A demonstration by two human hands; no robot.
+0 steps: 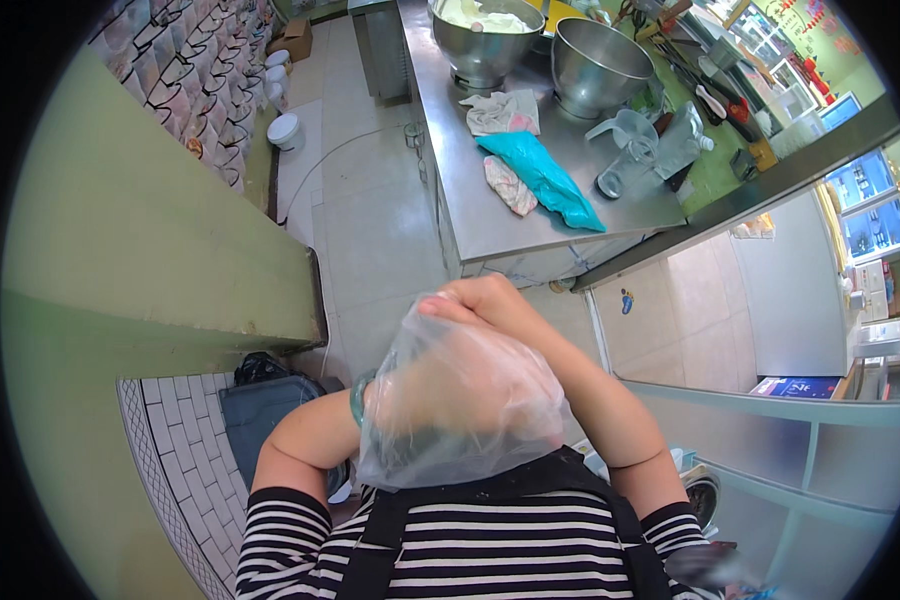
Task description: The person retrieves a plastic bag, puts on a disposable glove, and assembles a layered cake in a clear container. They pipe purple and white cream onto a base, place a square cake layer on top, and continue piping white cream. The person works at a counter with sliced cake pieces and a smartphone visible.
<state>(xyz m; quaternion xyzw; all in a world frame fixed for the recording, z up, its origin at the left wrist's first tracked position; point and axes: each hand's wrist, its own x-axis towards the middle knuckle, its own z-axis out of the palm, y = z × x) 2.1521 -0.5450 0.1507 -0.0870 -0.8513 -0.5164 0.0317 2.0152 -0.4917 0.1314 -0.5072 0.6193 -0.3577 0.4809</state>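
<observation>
A translucent plastic bag (420, 442) hangs in front of the chest. My right hand (474, 296) pinches its upper edge with thumb and fingers. My left hand (521, 397), with a green bangle (358, 397) on the wrist, shows blurred through the plastic; whether it is inside or behind the bag, and how its fingers are set, is unclear. Beyond, on a steel worktable (487, 236), lie a filled turquoise piping bag (544, 176), a crumpled cloth (508, 185) and another cloth (501, 112).
At the table's far end stand a steel bowl of white cream (484, 49) and a second steel bowl (600, 71). A clear measuring jug (626, 165) is at right. A green wall (157, 225) juts in at left. Behind the left arm is a grey bin (259, 412); white buckets (285, 131) stand on the floor.
</observation>
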